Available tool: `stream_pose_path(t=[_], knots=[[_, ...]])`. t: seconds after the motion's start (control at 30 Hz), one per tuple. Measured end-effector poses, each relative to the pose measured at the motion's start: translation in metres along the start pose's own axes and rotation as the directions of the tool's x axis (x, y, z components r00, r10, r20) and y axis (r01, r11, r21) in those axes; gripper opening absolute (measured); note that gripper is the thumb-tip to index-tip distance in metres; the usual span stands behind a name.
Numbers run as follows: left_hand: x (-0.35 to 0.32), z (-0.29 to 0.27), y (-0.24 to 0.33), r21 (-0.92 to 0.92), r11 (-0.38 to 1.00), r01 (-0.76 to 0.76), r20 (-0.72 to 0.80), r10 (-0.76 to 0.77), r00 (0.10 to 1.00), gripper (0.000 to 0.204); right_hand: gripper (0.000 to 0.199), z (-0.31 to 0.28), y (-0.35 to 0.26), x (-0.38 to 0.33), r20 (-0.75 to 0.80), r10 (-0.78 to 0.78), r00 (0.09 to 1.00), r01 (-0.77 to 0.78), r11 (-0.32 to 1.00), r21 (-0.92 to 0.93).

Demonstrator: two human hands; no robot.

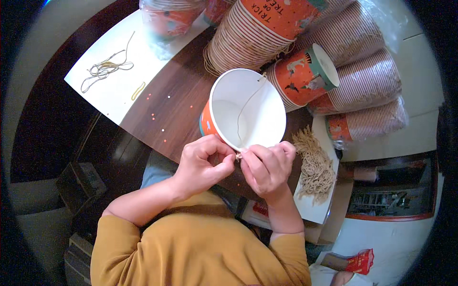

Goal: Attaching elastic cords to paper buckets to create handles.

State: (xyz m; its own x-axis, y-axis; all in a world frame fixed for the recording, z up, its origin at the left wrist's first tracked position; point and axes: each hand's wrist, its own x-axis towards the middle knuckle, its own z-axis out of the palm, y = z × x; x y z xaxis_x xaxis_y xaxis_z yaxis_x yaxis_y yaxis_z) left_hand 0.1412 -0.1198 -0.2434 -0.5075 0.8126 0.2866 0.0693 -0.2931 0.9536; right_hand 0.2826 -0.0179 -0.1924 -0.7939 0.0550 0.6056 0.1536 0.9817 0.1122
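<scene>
A white-lined paper bucket point(267, 117) with an orange and teal outside stands tilted toward me at the table's near edge. Thin beige twine point(240, 109) runs from a hole near its far rim, across the opening, to the near rim. At that near rim, my left hand point(202, 162) pinches the short frayed end of the twine between thumb and forefinger. Right beside it, my right hand point(268, 167) is closed at the same spot, its fingertips against the rim and the twine. Whether a knot lies between the fingertips is too small to tell.
Stacked orange buckets point(248, 40) stand behind, with a green-banded bucket point(305, 76) and plastic-wrapped stacks point(367, 83) at right. A bundle of cut twine point(315, 167) lies right of my hand. Tangled cord point(107, 69) rests on a white board point(102, 100). Small paper dots point(153, 117) dot the table.
</scene>
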Motion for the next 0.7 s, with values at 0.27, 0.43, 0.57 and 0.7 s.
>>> stream_pose_path(t=[0.27,0.43,0.57,0.7], knots=[[-0.011,0.002,-0.004,-0.244,0.968,0.063,-0.042,-0.075,0.996,0.002,0.018,0.001,0.001,-0.001,-0.025,-0.034,0.999,0.034,0.999,-0.026],[-0.013,0.0,-0.009,-0.217,0.976,0.038,-0.033,-0.046,0.998,0.002,0.031,-0.002,-0.001,0.0,0.018,0.005,1.0,-0.005,1.0,-0.007],[-0.006,-0.002,-0.003,-0.136,0.99,0.019,-0.048,-0.026,0.998,0.007,0.031,-0.002,-0.001,0.001,0.015,0.008,1.0,-0.008,1.0,0.006],[-0.004,-0.002,-0.007,0.046,0.998,-0.051,-0.061,0.054,0.997,0.01,0.031,-0.001,-0.001,0.001,0.001,0.007,1.0,-0.007,1.0,0.008]])
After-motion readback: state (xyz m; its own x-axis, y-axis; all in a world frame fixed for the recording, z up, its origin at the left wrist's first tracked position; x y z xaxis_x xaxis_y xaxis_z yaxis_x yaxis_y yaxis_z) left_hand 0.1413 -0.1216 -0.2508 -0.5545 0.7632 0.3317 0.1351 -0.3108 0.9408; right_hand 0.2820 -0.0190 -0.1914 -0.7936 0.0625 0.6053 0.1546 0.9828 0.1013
